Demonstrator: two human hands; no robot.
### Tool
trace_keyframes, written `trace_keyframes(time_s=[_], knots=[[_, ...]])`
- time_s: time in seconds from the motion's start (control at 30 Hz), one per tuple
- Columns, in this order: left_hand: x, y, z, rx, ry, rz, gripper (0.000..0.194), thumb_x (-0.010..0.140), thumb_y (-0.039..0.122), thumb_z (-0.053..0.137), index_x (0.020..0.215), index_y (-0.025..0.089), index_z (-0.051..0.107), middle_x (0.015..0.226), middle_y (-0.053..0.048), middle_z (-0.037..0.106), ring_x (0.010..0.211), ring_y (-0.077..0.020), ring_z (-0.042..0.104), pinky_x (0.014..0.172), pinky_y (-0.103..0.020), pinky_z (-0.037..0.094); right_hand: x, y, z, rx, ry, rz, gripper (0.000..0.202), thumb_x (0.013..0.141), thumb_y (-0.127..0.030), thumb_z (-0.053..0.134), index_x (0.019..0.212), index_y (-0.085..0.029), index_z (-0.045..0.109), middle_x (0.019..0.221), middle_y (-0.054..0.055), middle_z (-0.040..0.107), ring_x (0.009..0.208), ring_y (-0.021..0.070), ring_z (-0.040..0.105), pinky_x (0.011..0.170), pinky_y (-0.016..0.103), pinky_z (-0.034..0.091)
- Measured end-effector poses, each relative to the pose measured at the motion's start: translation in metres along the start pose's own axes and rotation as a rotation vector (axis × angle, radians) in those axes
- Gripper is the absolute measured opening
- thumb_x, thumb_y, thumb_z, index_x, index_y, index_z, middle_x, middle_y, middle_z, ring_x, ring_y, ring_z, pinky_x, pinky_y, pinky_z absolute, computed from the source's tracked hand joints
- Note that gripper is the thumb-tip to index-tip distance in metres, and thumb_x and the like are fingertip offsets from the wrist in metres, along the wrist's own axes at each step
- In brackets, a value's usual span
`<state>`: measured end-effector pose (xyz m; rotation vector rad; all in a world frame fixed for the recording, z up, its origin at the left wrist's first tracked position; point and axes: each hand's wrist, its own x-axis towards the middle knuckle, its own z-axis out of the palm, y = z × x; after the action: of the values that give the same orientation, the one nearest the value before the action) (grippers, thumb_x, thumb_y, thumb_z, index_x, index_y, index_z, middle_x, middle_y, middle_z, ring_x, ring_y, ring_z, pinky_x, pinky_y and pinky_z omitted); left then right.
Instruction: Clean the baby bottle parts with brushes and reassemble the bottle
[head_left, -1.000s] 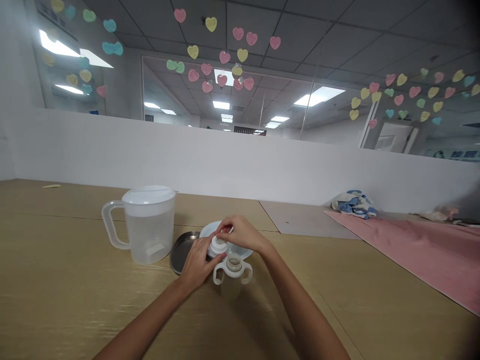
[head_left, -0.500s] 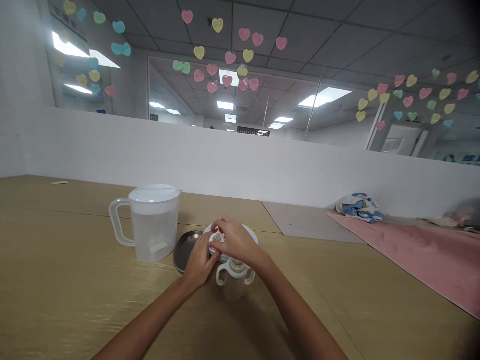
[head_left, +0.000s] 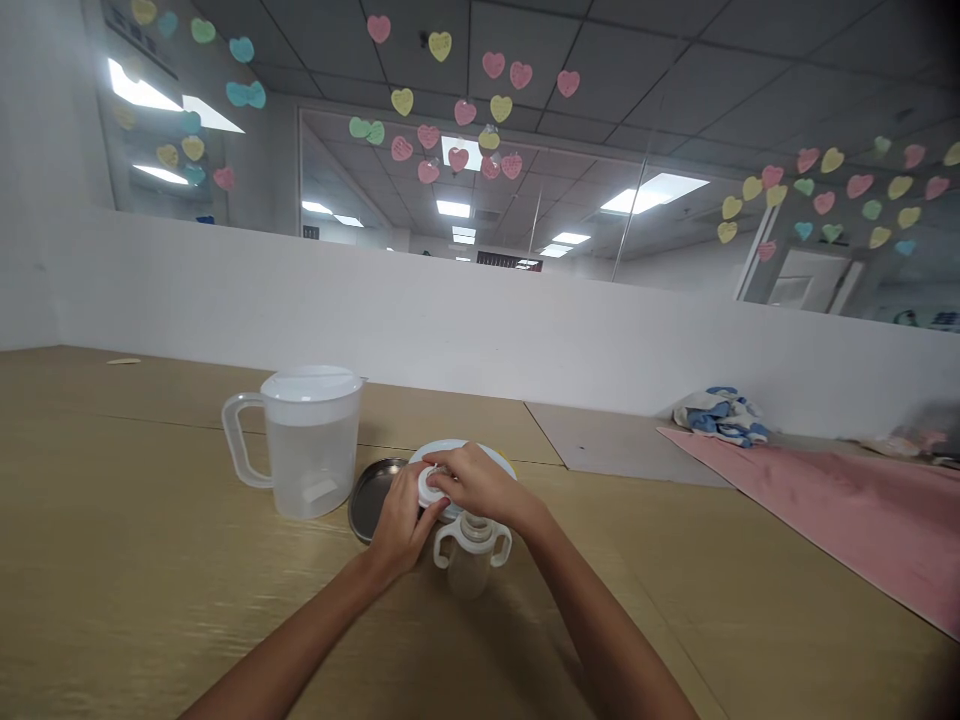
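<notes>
Both hands meet over a small white baby bottle collar (head_left: 426,492), which has a clear nipple in its middle. My left hand (head_left: 401,520) is closed around the collar's left and near side. From the right, my right hand (head_left: 476,485) pinches at the nipple, its fingertips partly hidden. Just below the hands stands an open baby bottle (head_left: 470,570), clear, upright, with two white side handles. Behind the hands lies a white plate (head_left: 450,445). A round dark metal dish (head_left: 369,500) sits left of my left hand, partly covered by it.
A clear lidded pitcher (head_left: 311,455) stands at the left, its handle pointing left. A crumpled blue-and-white cloth (head_left: 720,415) lies by the wall at the right, beside a pink mat (head_left: 840,510). A low white wall (head_left: 487,325) closes off the table's back.
My right hand's fingers have shifted downward over the nipple, covering more of it and showing more of the plate behind. My left hand stays around the collar.
</notes>
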<state>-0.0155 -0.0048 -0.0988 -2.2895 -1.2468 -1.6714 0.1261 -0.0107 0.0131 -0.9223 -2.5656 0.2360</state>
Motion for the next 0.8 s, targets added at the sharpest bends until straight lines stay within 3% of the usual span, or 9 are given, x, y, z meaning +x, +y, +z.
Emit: trace_keyframes(time_s=[0.13, 0.27, 0.43, 0.53, 0.67, 0.8], knots=[[-0.001, -0.004, -0.002, 0.022, -0.026, 0.042, 0.037, 0.087, 0.039, 0.040, 0.116, 0.015, 0.043, 0.111, -0.012, 0.056, 0.104, -0.0227, 0.052, 0.088, -0.037, 0.042, 0.000, 0.009, -0.005, 0.104, -0.032, 0.017, 0.026, 0.080, -0.014, 0.044, 0.098, -0.017, 0.064, 0.068, 0.000, 0.060, 0.059, 0.0094, 0.046, 0.059, 0.021, 0.033], [0.000, -0.006, -0.005, 0.031, -0.087, 0.084, 0.038, 0.086, 0.041, 0.043, 0.117, 0.018, 0.045, 0.114, -0.011, 0.056, 0.105, -0.0232, 0.052, 0.090, -0.038, 0.041, -0.001, 0.029, -0.013, 0.383, -0.208, 0.101, 0.042, 0.079, -0.023, 0.054, 0.121, -0.019, 0.052, 0.071, 0.000, 0.062, 0.064, 0.0109, 0.056, 0.063, 0.022, 0.042], [0.003, -0.008, -0.003, 0.010, -0.162, -0.004, 0.036, 0.086, 0.040, 0.043, 0.117, 0.019, 0.046, 0.114, -0.009, 0.056, 0.107, -0.0222, 0.051, 0.091, -0.037, 0.040, -0.004, 0.056, -0.017, 0.607, -0.387, 0.192, 0.045, 0.077, -0.032, 0.058, 0.120, -0.021, 0.049, 0.092, 0.003, 0.063, 0.073, 0.0126, 0.062, 0.066, 0.024, 0.048], [0.004, -0.014, 0.000, 0.058, -0.108, -0.082, 0.041, 0.085, 0.042, 0.044, 0.118, 0.019, 0.046, 0.116, -0.009, 0.052, 0.110, -0.0227, 0.049, 0.094, -0.038, 0.039, -0.005, 0.063, -0.018, 0.463, -0.346, 0.267, 0.043, 0.074, -0.031, 0.061, 0.114, -0.018, 0.050, 0.082, 0.002, 0.065, 0.070, 0.0133, 0.062, 0.063, 0.023, 0.047], [0.006, -0.020, 0.002, 0.152, -0.079, -0.179, 0.049, 0.081, 0.047, 0.048, 0.120, 0.018, 0.048, 0.105, -0.009, 0.055, 0.102, -0.0234, 0.052, 0.090, -0.039, 0.041, -0.003, 0.064, -0.016, -0.006, -0.236, 0.383, 0.041, 0.069, -0.036, 0.064, 0.103, -0.014, 0.057, 0.087, 0.008, 0.067, 0.077, 0.0177, 0.062, 0.062, 0.023, 0.044], [0.007, -0.021, 0.002, 0.186, -0.116, -0.213, 0.044, 0.079, 0.048, 0.049, 0.110, 0.017, 0.054, 0.097, -0.007, 0.061, 0.094, -0.0234, 0.053, 0.086, -0.040, 0.041, 0.002, 0.068, -0.003, -0.266, -0.270, 0.444, 0.032, 0.060, -0.035, 0.071, 0.083, -0.013, 0.067, 0.085, 0.010, 0.069, 0.077, 0.0206, 0.063, 0.060, 0.023, 0.043]])
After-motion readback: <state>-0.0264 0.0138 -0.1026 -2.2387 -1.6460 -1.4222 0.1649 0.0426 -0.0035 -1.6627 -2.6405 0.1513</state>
